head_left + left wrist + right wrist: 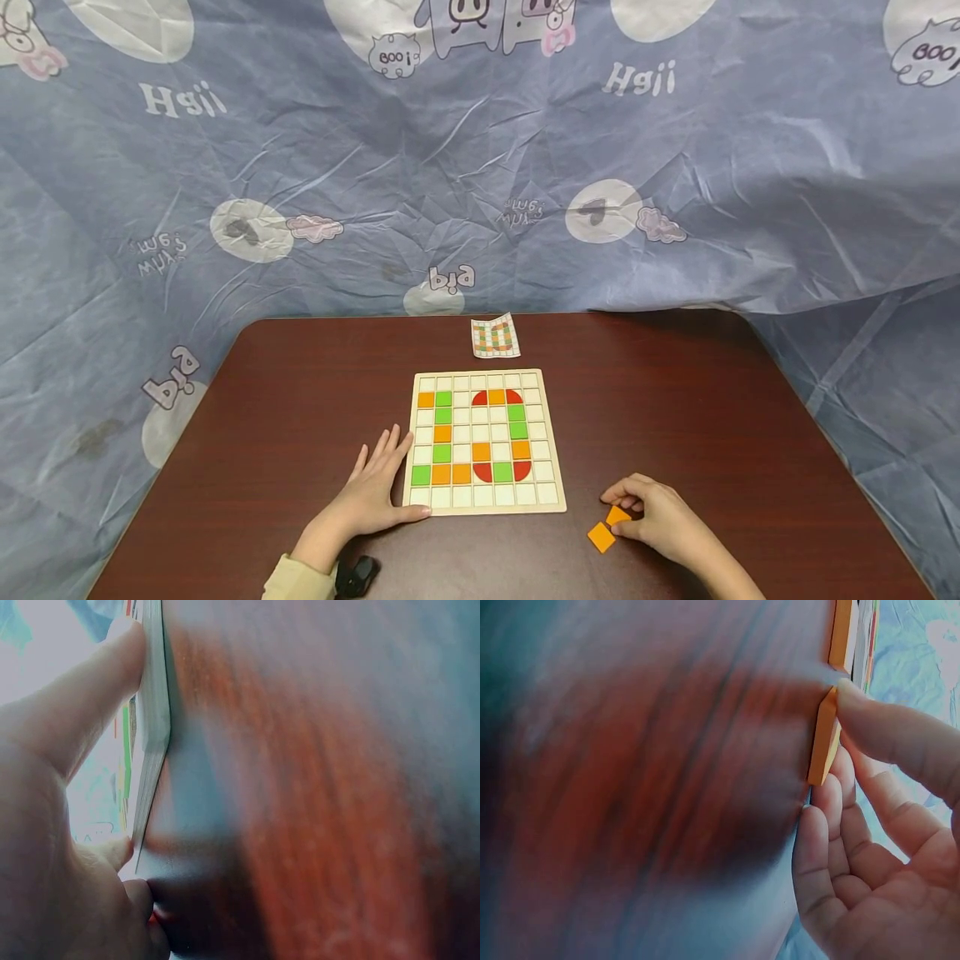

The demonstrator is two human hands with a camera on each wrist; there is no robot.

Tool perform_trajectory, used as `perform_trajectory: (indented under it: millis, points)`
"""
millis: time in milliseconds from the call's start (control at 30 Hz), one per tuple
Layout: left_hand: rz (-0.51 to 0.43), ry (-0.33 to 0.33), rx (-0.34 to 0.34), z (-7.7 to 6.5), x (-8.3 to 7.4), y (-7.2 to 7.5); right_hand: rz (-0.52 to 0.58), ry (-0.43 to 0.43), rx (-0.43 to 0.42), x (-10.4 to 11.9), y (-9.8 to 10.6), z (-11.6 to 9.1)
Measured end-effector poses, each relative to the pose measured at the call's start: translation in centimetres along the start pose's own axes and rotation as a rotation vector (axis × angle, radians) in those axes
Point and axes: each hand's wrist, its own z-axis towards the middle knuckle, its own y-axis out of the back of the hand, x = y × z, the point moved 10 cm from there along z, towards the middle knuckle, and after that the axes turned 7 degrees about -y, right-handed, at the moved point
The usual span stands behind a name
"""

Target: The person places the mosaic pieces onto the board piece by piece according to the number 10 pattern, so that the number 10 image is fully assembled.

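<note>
A light wooden grid board [485, 510] lies on the table, with orange, green and red pieces set in some of its cells. My left hand [371, 492] rests at its left side, fingers spread and thumb on the near left corner. In the left wrist view, that thumb [90, 697] touches the board's edge [154, 682]. Right of the board, my right hand [656, 517] pinches an orange square tile [618, 516] between thumb and fingers, low at the tabletop. A second orange tile [601, 537] lies flat just beside it. The right wrist view shows the pinched tile [824, 739] tilted.
Behind the board lies a small paper card [495, 336] printed with a coloured grid. A black object [358, 575] sits by the left wrist. The dark red-brown table [660, 375] reaches back to a hanging blue-grey printed cloth [480, 167].
</note>
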Motion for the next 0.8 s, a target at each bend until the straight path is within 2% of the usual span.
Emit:
perform_trajectory:
  millis: [267, 533, 700, 800]
  points:
    - [-0.006, -0.008, -0.009, 0.0, 0.0, 0.0, 0.014, 0.016, -0.007, 0.6, -0.1, 0.3]
    - [-0.029, -0.055, -0.065, -0.3, -0.3, 0.3, 0.132, 0.004, 0.046, 0.8, -0.1, 1.3]
    - [-0.014, -0.027, -0.030, -0.2, -0.1, 0.2, 0.210, -0.027, 0.054, 1.1, 0.5, 2.6]
    - [-0.004, -0.013, -0.010, -0.1, -0.1, 0.1, 0.234, -0.036, 0.031, 1.7, 0.9, 3.5]
